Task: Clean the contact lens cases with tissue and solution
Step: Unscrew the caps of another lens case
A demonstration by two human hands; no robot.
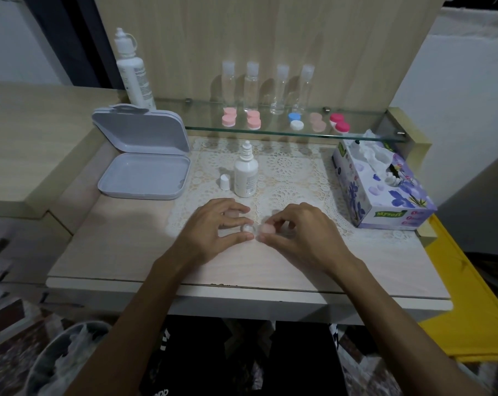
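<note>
both hands work at the front centre of the table [122, 261], over the near edge of a lace mat [296, 170]. the left hand [213, 230] has thumb and fingers curled round a clear contact lens case [247, 227], which sits low over the table surface between the two hands. the right hand [299, 232] pinches a pale pink cap [267, 228] between thumb and forefinger, just beside the clear well of the case. whether the cap is seated on the case or lifted off it cannot be told: this area is blurred.

behind the hands, a small white solution bottle [245, 174] stands upright on the mat with its nozzle bare. its white cap [225, 182] stands on the mat just to its left. an open grey hinged box [145, 155] lies at the left rear of the table. a floral tissue box [382, 187] sits at the right, with tissue showing through its top opening.

a glass shelf [364, 130] runs along the back. on it stand a large white solution bottle [133, 72] at the left and four clear travel bottles [266, 87] in a row. in front of these lie five capped lens cases: two pink [242, 120], one blue and white [295, 120], one beige [317, 122], one magenta [339, 122].

a lined waste bin [67, 361] stands on the floor at lower left.
</note>
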